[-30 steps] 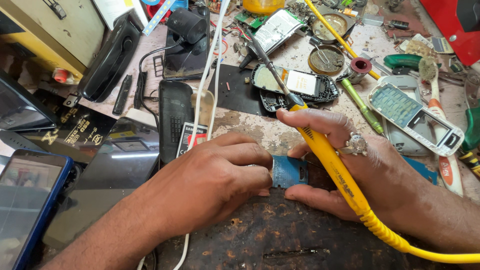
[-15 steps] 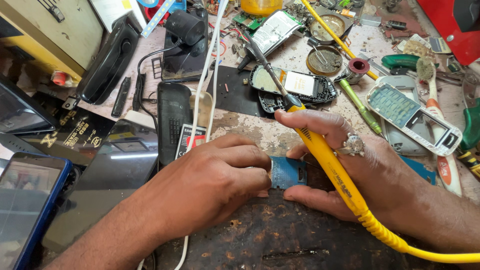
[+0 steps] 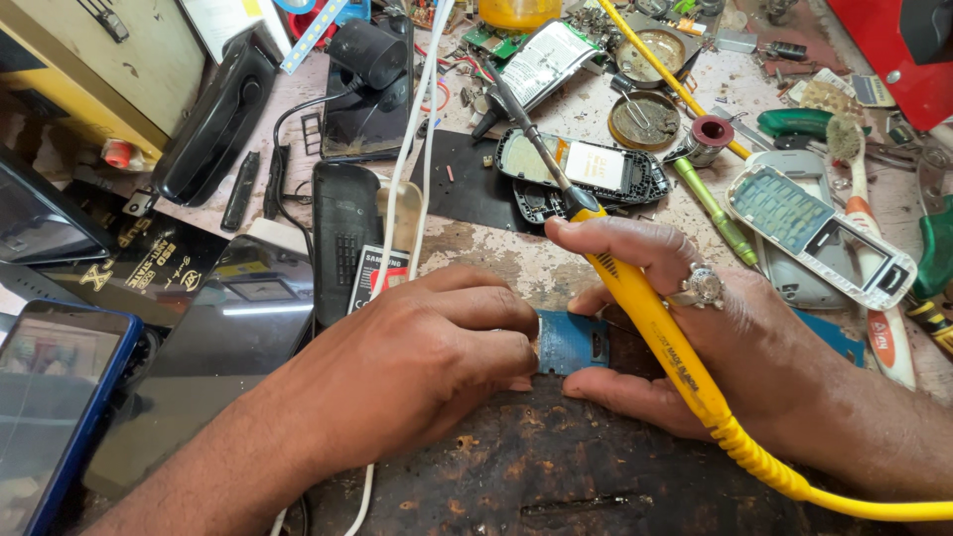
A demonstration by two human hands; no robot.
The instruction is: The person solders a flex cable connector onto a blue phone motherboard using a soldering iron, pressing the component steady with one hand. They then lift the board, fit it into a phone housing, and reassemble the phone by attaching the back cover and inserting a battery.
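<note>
My left hand (image 3: 417, 367) is curled over the near-centre of the bench, its fingertips pinching the left edge of a small blue circuit board (image 3: 573, 342). My right hand (image 3: 685, 333), with a ring on one finger, steadies the board's right side. It also holds a yellow-handled soldering iron (image 3: 650, 318) between its fingers, and the iron's dark tip (image 3: 516, 114) points up and away from the board. The yellow coiled cord (image 3: 794, 476) runs off to the lower right. Most of the board is hidden under my fingers.
A worn dark mat (image 3: 556, 467) lies under my hands. An opened phone frame (image 3: 586, 164), a white phone housing (image 3: 819, 233), a round flux tin (image 3: 643, 121), a green screwdriver (image 3: 710, 208) and white cables (image 3: 407, 189) crowd the far side. Dark phones and a blue-edged phone (image 3: 50, 407) lie on the left.
</note>
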